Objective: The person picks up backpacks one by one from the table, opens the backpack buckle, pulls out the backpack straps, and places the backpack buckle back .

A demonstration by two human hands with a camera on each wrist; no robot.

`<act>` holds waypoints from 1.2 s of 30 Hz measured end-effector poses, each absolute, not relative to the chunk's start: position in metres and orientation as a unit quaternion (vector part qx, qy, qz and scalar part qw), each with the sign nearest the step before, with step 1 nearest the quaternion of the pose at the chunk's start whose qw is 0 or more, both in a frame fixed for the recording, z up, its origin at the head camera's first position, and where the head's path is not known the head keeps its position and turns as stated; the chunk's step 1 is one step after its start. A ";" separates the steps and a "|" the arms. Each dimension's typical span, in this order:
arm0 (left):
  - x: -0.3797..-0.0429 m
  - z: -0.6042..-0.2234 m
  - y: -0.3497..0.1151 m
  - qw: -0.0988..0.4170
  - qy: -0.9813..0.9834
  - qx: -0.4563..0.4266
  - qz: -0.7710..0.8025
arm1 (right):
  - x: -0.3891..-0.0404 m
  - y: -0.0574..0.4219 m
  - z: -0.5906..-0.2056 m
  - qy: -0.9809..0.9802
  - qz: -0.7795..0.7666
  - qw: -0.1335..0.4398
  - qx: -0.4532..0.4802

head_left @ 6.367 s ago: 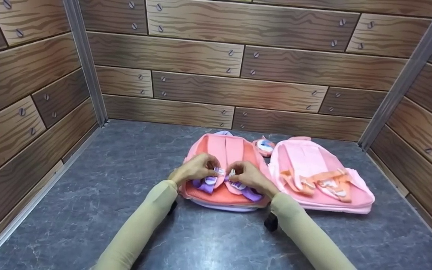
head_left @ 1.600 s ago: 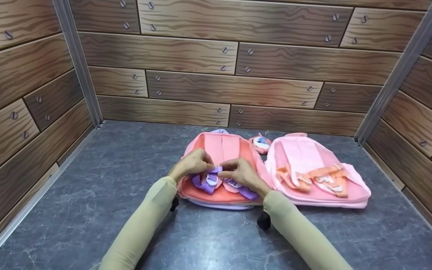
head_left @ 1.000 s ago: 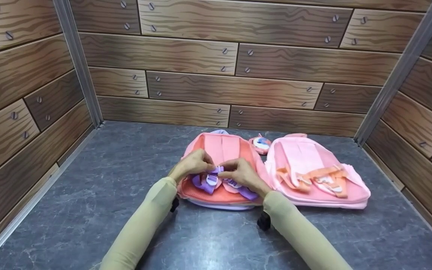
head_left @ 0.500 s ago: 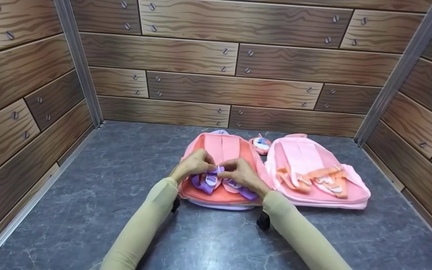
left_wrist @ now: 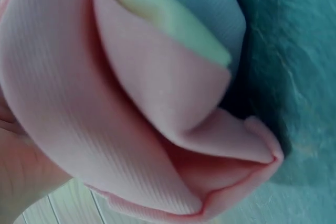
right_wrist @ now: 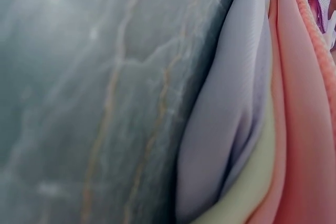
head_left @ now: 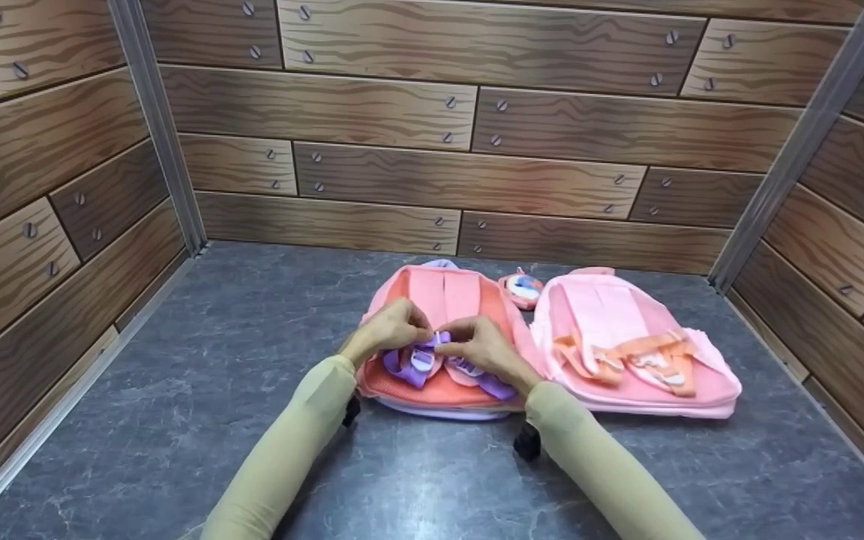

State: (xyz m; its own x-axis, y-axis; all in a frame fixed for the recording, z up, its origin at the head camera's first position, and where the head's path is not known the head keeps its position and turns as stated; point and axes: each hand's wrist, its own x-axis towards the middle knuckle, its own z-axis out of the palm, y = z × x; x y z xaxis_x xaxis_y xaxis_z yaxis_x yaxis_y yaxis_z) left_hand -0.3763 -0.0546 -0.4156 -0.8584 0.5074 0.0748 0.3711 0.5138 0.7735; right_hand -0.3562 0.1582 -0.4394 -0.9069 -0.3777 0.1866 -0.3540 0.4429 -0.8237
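Observation:
A coral-pink backpack [head_left: 443,289] lies with its strap side up in the middle of the head view. Purple webbing straps [head_left: 404,369] with pale plastic adjusters lie across its lower half. Above them my left hand [head_left: 393,327] and right hand [head_left: 486,346] meet, fingertips close together. Both pinch a short stretch of purple strap with a small pale buckle [head_left: 438,339], largely hidden by the fingers. The left wrist view shows the pack's folded pink side [left_wrist: 89,103] and part of my left hand; the right wrist view shows its lilac and coral edge [right_wrist: 226,129].
A light pink backpack [head_left: 612,300] with orange straps [head_left: 657,345] lies against the right side of the coral one. Behind, between them, sits a small round pouch [head_left: 523,288]. Wood-patterned walls [head_left: 372,172] surround the dark marbled tabletop [head_left: 274,300].
Several seconds ago my hands were farther apart, each with a pale buckle piece. Since then they have come together on the purple strap. Over the last second they hardly move.

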 end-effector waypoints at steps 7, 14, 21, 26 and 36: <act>-0.377 -0.413 -0.061 0.071 0.881 0.240 0.402 | -0.356 0.159 -0.440 0.845 -0.493 0.015 -0.207; -0.376 -0.413 -0.056 0.057 0.880 0.264 0.392 | -0.356 0.159 -0.440 0.842 -0.494 0.015 -0.217; -0.377 -0.413 -0.058 0.061 0.878 0.261 0.397 | -0.356 0.160 -0.440 0.835 -0.506 0.019 -0.214; -0.377 -0.412 -0.061 0.067 0.879 0.242 0.406 | -0.356 0.160 -0.440 0.835 -0.507 0.019 -0.210; -0.377 -0.415 -0.054 0.068 0.867 0.268 0.414 | -0.358 0.159 -0.442 0.831 -0.508 0.013 -0.226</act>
State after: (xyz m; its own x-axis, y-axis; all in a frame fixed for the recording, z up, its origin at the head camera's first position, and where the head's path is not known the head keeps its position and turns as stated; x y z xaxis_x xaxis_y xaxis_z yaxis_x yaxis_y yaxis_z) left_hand -0.3774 -0.0536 -0.4152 -0.8473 0.5207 0.1046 0.4084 0.5129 0.7551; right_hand -0.3578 0.1593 -0.4418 -0.8977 -0.3882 0.2084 -0.3628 0.3827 -0.8497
